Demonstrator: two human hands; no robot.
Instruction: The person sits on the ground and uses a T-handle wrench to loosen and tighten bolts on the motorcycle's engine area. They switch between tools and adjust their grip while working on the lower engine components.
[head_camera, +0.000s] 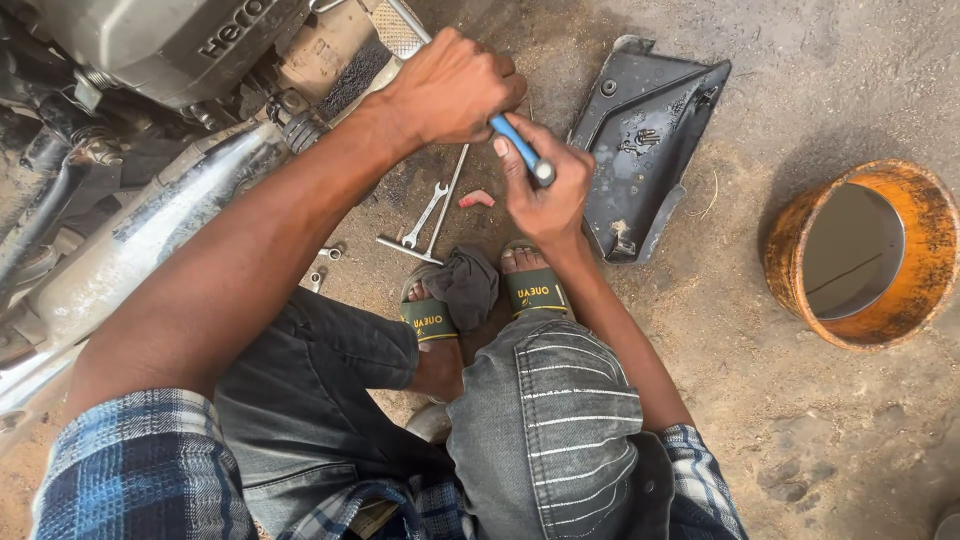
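Beside the motorcycle (150, 60), both hands are gripping a blue-handled tool (518, 145): the left hand (450, 85) is closing round its upper end, the right hand (545, 200) is holding the lower end, handle slanting down-right.

Person, own view, catalogue of dress:
Shirt (130, 460): checked weave in blue, navy and white; short sleeves, one ending above each elbow, second sleeve (705, 480) at right; hem showing between the thighs.
Trousers (330, 400): dark grey denim, faded; right leg (555, 420) carries thin pale horizontal stripes across the thigh and knee.
Footwear: pair of open slide sandals (530, 290), olive-green straps with yellow lettering; toes bare; second sandal (428, 318) at left.
Forearms, wrists and both hands (455, 85) bare; no watch, ring or glove visible; second hand (545, 195) likewise
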